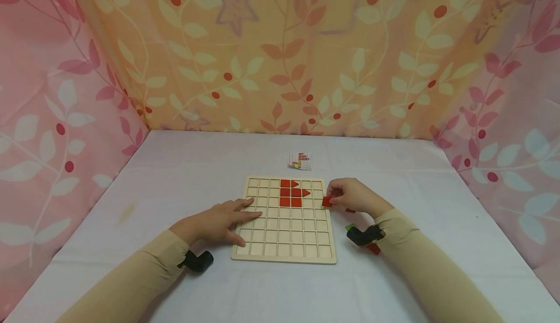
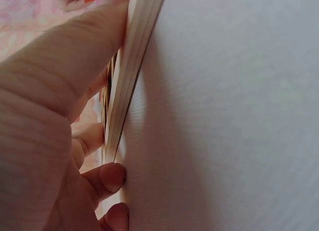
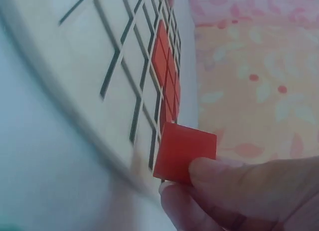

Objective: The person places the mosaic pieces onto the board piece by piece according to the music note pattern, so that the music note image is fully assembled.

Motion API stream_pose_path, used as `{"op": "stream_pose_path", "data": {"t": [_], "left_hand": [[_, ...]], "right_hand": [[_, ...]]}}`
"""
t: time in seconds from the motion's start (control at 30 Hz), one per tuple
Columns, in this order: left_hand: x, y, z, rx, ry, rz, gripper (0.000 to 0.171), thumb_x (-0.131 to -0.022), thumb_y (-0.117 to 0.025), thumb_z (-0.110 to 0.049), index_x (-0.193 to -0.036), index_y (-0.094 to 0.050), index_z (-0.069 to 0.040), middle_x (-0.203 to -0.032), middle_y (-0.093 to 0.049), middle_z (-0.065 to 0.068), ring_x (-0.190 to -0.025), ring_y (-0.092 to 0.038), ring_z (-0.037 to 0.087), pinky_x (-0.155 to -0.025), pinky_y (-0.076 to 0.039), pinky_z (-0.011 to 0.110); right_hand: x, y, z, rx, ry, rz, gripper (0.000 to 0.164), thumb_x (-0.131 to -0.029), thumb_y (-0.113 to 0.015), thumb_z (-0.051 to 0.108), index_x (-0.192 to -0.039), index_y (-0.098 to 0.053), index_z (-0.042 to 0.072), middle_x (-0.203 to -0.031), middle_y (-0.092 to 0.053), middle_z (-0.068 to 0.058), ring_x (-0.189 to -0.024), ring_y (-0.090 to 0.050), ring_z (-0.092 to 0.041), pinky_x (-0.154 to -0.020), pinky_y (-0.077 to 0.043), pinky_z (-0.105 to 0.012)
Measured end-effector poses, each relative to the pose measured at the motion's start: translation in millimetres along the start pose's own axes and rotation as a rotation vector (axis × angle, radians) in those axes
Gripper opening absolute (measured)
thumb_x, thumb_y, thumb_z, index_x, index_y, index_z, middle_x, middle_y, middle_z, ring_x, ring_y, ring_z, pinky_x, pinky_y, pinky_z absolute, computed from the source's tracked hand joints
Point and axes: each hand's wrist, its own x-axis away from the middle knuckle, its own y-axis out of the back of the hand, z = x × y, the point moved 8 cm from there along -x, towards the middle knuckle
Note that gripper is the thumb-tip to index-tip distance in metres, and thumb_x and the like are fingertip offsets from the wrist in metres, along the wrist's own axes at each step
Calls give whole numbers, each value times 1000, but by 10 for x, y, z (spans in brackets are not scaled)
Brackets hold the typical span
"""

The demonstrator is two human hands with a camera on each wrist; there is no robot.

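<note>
A square wooden grid board (image 1: 271,238) lies flat on the white table. Red square and triangle tiles (image 1: 290,192) fill several cells near its far edge. My left hand (image 1: 220,222) rests on the board's left side, fingers spread over the edge; in the left wrist view the thumb lies along the board's rim (image 2: 130,61). Between thumb and fingers my right hand (image 1: 350,197) pinches a red square tile (image 3: 184,151), held at the board's right edge, a few columns from the placed red tiles.
Behind the board lies a small printed card (image 1: 300,161) with a coloured grid picture. A green piece (image 1: 350,227) and a red piece (image 1: 373,248) lie right of the board, partly covered by the right wrist's black camera (image 1: 364,236). Patterned cloth (image 1: 280,55) surrounds the table.
</note>
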Motion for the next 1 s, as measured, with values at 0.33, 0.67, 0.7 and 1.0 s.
{"op": "stream_pose_path", "data": {"t": [0.33, 0.67, 0.7, 1.0], "left_hand": [[1, 4, -11, -1, -21, -7, 79, -72, -60, -63, -141, -29, -40, -153, -11, -2, -136, -16, 31, -102, -19, 56], [14, 18, -31, 29, 2, 2, 78, -73, -63, -59, -141, -30, -40, -153, -11, -1, -137, -15, 31, -103, -18, 55], [16, 21, -34, 30, 3, 2, 78, -73, -63, -59, -141, -30, -39, -153, -11, -1, -137, -15, 31, -103, -18, 55], [11, 23, -33, 8, 2, 0, 78, -73, -63, -60, -141, -31, -38, -153, -11, -1, -136, -16, 31, -103, -19, 54]], "right_hand": [[-213, -130, 285, 9, 65, -57, 10, -79, -68, 5, -79, -61, 12, -74, -58, 2, -73, -50, -16, -64, -42, -29], [-298, -185, 326, 23, 63, -58, 12, -79, -67, 5, -74, -60, 14, -72, -55, 2, -72, -49, -16, -65, -40, -29], [-301, -189, 329, 19, 61, -55, 12, -79, -67, 5, -74, -60, 13, -72, -56, 2, -72, -49, -16, -65, -40, -29], [-330, -245, 277, -9, 9, -23, 11, -80, -69, 9, -73, -63, 14, -73, -58, 1, -74, -49, -17, -66, -40, -29]]}}
